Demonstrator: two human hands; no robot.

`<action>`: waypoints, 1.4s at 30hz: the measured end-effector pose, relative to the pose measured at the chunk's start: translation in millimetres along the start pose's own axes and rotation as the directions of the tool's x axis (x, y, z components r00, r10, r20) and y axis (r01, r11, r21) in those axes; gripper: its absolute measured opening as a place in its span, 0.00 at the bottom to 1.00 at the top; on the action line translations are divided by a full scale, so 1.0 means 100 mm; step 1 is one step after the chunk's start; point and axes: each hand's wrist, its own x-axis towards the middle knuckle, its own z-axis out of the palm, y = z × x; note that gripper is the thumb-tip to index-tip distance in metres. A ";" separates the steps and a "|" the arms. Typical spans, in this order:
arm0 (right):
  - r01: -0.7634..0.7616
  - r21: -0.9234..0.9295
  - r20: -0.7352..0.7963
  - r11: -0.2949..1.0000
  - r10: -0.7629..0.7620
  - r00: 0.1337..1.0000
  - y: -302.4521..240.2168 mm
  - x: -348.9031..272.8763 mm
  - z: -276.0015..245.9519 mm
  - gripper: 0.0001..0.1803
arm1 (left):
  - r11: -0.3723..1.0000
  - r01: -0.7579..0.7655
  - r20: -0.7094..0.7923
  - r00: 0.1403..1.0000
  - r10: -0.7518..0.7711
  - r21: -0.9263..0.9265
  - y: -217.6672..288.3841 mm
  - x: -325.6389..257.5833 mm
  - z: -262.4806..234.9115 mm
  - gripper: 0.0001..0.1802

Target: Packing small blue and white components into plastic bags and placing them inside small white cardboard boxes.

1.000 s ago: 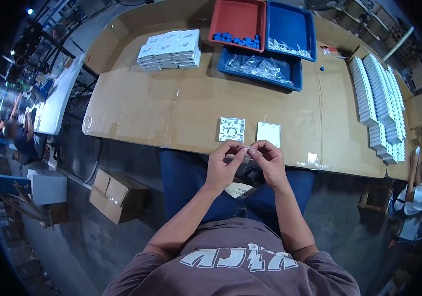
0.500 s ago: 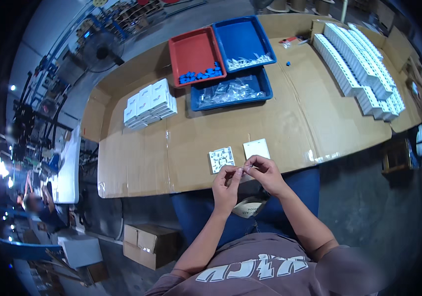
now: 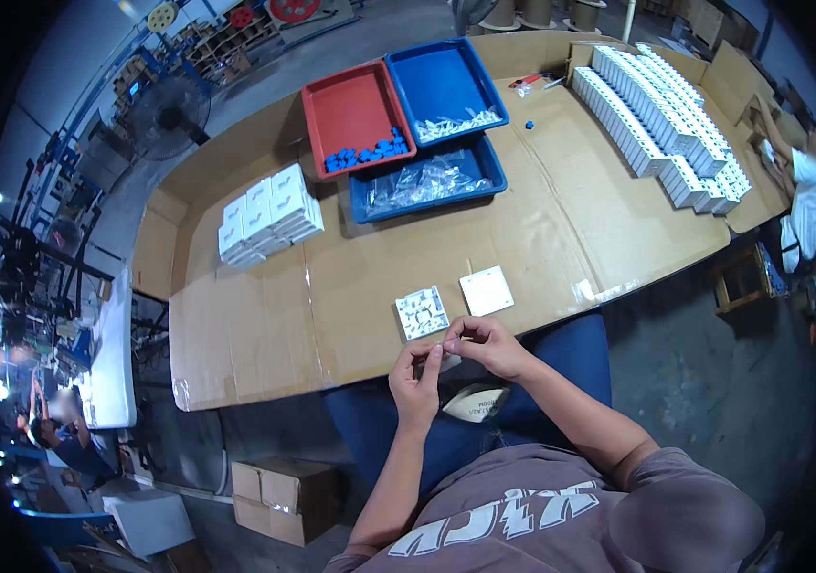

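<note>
Both hands meet just in front of the table edge (image 3: pixel 264 382), as in the frame half a second ago. I read the left hand (image 3: pixel 417 377) with its fingertips pressed together on a small part (image 3: pixel 443 355), too small to identify; the right hand (image 3: pixel 489 344) pinches the same part from the other side. Compared with that earlier frame, the view has swung, so the table sits higher and more tilted. Two white square plates (image 3: pixel 422 312) (image 3: pixel 486 290) lie just beyond the hands, unmoved.
</note>
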 end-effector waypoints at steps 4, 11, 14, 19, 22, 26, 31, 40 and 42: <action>-0.040 0.026 0.025 0.999 0.039 0.999 -0.06 0.00 0.15 0.07 | 0.998 -0.057 -0.150 0.987 0.061 0.027 -0.14 -0.07 -0.12 0.07; 0.057 -0.086 -0.016 0.995 -0.059 0.998 -0.08 0.02 0.35 0.06 | 0.985 -0.046 -0.207 0.975 0.080 0.166 -0.10 -0.13 -0.28 0.07; 0.179 -0.206 -0.035 0.962 -0.190 0.981 -0.11 0.04 0.31 0.07 | 0.998 -0.052 -0.226 0.972 0.056 0.021 -0.13 -0.10 -0.25 0.13; 0.107 -0.143 0.073 0.984 -0.098 0.993 -0.31 -0.07 0.20 0.07 | 0.884 0.366 -0.058 0.916 -0.398 -0.290 -0.19 0.04 -0.38 0.16; 0.127 -0.244 0.107 0.961 -0.104 0.989 -0.29 -0.11 0.07 0.07 | 0.775 0.464 0.062 0.871 -0.488 -0.429 -0.18 0.06 -0.33 0.15; 0.126 -0.217 0.048 0.968 -0.119 0.992 -0.26 -0.11 -0.04 0.06 | 0.811 0.422 0.059 0.897 -0.437 -0.405 -0.12 0.08 -0.26 0.12; 0.085 -0.228 -0.033 0.970 -0.094 0.995 -0.26 -0.13 -0.10 0.09 | 0.876 0.369 0.050 0.927 -0.373 -0.309 -0.17 0.07 -0.15 0.10; 0.085 -0.096 -0.069 0.992 -0.092 0.993 -0.21 -0.11 -0.30 0.16 | 0.923 0.333 0.057 0.943 -0.328 -0.195 -0.11 0.14 0.12 0.10; 0.067 -0.105 -0.080 0.992 -0.076 0.994 -0.29 -0.13 -0.30 0.18 | 0.933 0.317 0.057 0.949 -0.311 -0.170 -0.14 0.16 0.14 0.10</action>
